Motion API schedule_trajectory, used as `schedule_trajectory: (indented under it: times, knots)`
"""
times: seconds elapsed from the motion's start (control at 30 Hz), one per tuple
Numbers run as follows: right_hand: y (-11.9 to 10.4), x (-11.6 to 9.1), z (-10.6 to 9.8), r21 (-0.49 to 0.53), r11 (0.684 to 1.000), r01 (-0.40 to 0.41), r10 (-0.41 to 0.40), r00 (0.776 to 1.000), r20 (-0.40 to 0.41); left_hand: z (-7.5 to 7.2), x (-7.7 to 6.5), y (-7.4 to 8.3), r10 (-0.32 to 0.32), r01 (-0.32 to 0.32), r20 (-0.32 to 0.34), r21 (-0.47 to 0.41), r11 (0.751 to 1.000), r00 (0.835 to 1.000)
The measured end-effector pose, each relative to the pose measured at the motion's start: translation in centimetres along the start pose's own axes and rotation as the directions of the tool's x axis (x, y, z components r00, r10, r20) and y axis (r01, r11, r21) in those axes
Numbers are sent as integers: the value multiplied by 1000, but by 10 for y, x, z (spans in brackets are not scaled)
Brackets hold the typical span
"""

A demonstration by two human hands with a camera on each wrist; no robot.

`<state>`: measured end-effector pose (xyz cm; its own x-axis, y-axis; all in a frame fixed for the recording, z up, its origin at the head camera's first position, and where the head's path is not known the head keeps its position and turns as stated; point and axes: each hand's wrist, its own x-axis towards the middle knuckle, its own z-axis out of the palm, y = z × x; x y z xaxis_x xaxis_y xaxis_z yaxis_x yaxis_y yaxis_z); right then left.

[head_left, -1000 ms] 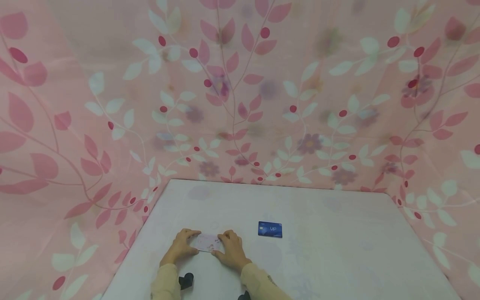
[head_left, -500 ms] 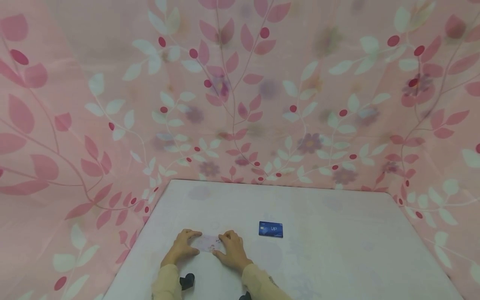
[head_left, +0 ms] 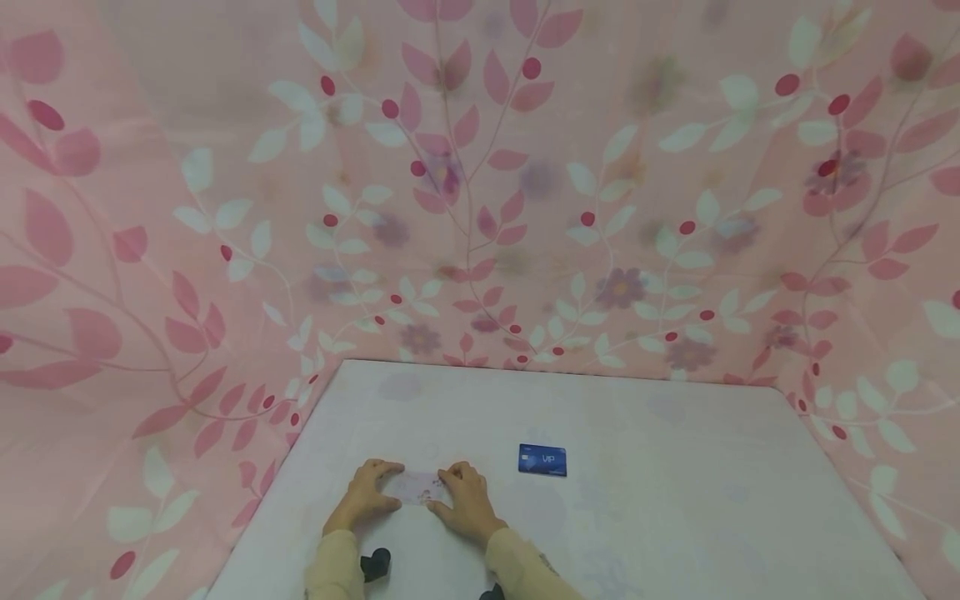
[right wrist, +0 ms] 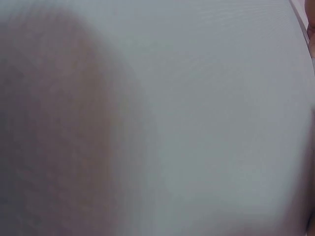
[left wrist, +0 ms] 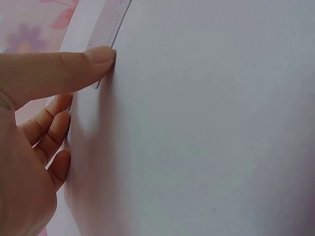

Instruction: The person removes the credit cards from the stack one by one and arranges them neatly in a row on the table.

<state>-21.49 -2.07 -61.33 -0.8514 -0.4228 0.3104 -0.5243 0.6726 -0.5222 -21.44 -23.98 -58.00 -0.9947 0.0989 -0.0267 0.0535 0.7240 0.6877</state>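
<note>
A pale pink card (head_left: 418, 489) with a small floral print lies low over the white table, left of the middle. My left hand (head_left: 365, 493) grips its left end, thumb at the near edge and fingers at the far edge. At the right end, my right hand (head_left: 467, 503) holds it in the same way. The left wrist view shows the thumb (left wrist: 74, 69) pressed on the edge of the card (left wrist: 107, 27). A large blur covers the left of the right wrist view, and only slivers of fingers (right wrist: 311, 24) show at its right edge.
A blue card marked VIP (head_left: 542, 460) lies flat to the right of the hands. The white table (head_left: 675, 500) ends at a pink floral curtain (head_left: 465, 208) behind and at both sides. A black wrist device (head_left: 377, 564) sits by the left sleeve (head_left: 334, 562).
Both hands keep their hold on the pink card and stay in place. The whole head view shifts very slightly; the blue VIP card has not moved on the table.
</note>
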Motion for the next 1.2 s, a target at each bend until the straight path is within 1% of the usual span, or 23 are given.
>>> schedule_trajectory:
  times: [0.07,0.1,0.17,0.27,0.37,0.43,0.5,0.57,0.7,0.83,0.9,0.97,1.1,1.2]
  knots:
    - [1,-2,-1,0,1000,10,-10,1000,-12,1,0,1,-1,1,-1,3,1000,1000]
    - [1,-2,-1,18,1000,8,-8,1000,-14,1,0,1,-3,3,-1,6,1000,1000]
    - [2,-4,-3,62,998,-8,8,1000,-9,1,-1,3,-4,4,-5,13,1000,1000]
    - [2,-5,-7,155,987,-41,41,999,4,1,-2,4,-8,9,-18,18,1000,1000]
    - [4,-4,-11,196,981,-9,16,999,-37,3,-1,8,14,-13,-44,24,1000,999]
    - [6,-3,-13,198,980,36,-18,996,-89,5,0,11,49,-46,-73,39,998,996]
    - [8,-2,-16,184,980,76,-51,989,-140,7,1,15,94,-89,-106,54,995,990]
    - [10,-2,-21,180,979,91,-60,983,-171,9,3,21,137,-131,-137,57,990,981]
    - [15,-2,-33,166,980,111,-76,977,-201,14,7,33,202,-199,-163,36,979,966]
    - [22,-4,-44,167,974,151,-108,965,-240,21,12,45,218,-224,-148,-25,974,965]
    - [25,-5,-50,177,970,169,-118,957,-265,26,15,51,212,-222,-132,-66,973,968]
    - [28,-5,-58,202,964,171,-112,955,-276,30,18,58,204,-216,-119,-92,972,972]
    - [33,-7,-73,248,963,108,-45,968,-248,38,25,73,221,-233,-102,-127,964,970]
    - [40,-9,-79,252,965,78,-15,970,-243,43,30,82,247,-257,-87,-149,955,965]
